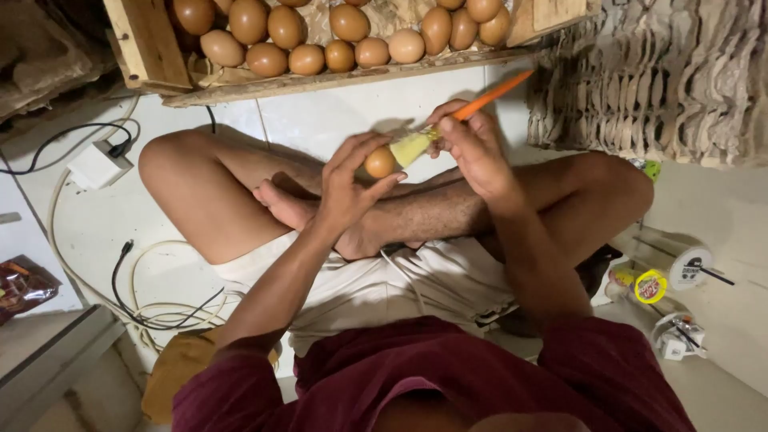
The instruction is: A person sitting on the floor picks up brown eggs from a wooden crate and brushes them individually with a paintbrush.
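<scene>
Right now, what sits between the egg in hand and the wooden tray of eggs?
Only bare white floor tile, seen in the head view, between the egg and tray.

Left hand (346,186): we see it raised in front of the body, fingers curled, thumb and fingertips pinching closed.
Right hand (472,148): a little higher, closed in a grip, knuckles toward the camera.
Hands together: very near, almost touching at the fingertips.
Forearms: both bare, reaching forward and slightly inward.
Legs: crossed, knees wide to both sides, one bare foot under the hands.
</scene>
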